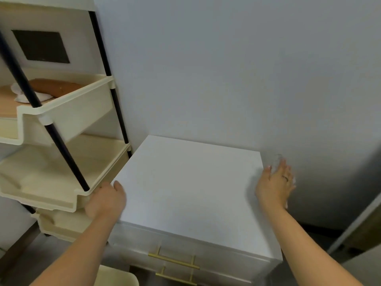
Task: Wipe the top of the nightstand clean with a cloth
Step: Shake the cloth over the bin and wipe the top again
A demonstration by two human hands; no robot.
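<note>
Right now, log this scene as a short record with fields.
nightstand: white, drawers with gold handles
left hand: holds the top's left edge, thumb on top
right hand: fingers spread at the right edge, blurred
cloth: perhaps the pale bits under right hand; too blurred to tell
shelf rack: cream trays, left of nightstand

Both bare arms reach forward: left hand (105,201) grips the nightstand (195,193) edge, right hand (275,183) lies flat, fingers (285,168) spread.

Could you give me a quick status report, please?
Left hand grips nightstand left edge. Right hand open at its right edge, blurred. Cloth not clearly seen. Shelf rack close on left.
</note>
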